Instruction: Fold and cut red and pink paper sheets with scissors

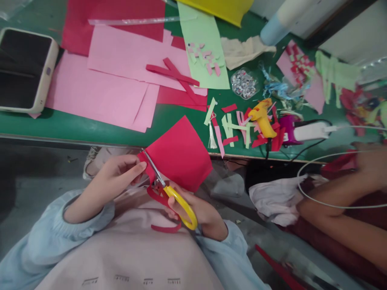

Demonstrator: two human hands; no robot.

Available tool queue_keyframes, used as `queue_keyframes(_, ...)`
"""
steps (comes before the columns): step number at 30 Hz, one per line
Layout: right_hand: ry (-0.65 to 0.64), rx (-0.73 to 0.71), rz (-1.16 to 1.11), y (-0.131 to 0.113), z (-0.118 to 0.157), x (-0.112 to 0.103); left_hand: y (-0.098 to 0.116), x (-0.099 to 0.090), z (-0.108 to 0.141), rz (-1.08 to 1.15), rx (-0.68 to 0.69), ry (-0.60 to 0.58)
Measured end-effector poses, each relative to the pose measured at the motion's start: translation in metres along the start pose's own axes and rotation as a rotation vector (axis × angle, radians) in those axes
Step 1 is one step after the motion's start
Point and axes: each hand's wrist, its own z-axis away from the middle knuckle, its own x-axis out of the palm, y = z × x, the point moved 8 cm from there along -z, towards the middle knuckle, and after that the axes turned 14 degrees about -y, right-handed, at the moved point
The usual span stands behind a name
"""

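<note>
Yellow-handled scissors (181,203) are in my right hand (193,205), their blades at the left edge of a red sheet (178,153). My left hand (119,177) pinches that sheet's left corner between thumb and fingers, right beside the blade tips. The sheet hangs just off the table's front edge, above my lap. Narrow red strips (166,229) curl below the blades, near my right hand's fingers. How the right fingers sit in the far handle loop is partly hidden.
Pink sheets (99,90) and a phone-like device (24,68) lie on the green table (181,117). To the right are paper scraps, a yellow glue gun (263,119) and a bead dish (244,83). Another person's arm (341,197) and a white cable (332,207) are at right.
</note>
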Motion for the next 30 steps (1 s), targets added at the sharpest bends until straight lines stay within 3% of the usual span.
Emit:
queue_keyframes(6, 0.002, 0.034, -0.017, 0.004, -0.003, -0.002, 0.001, 0.002, -0.001, 0.01, 0.027, -0.009)
queue_keyframes(16, -0.09, 0.026, 0.141, 0.002, -0.006, -0.004, 0.001, 0.003, -0.001, 0.037, 0.011, -0.026)
queue_keyframes(23, -0.023, -0.027, 0.284, -0.005, -0.003, 0.002, 0.002, 0.009, -0.003, 0.099, 0.004, -0.053)
queue_keyframes(30, -0.013, -0.06, 0.264, -0.006, -0.002, 0.003, 0.006, 0.01, -0.002, 0.088, -0.004, -0.065)
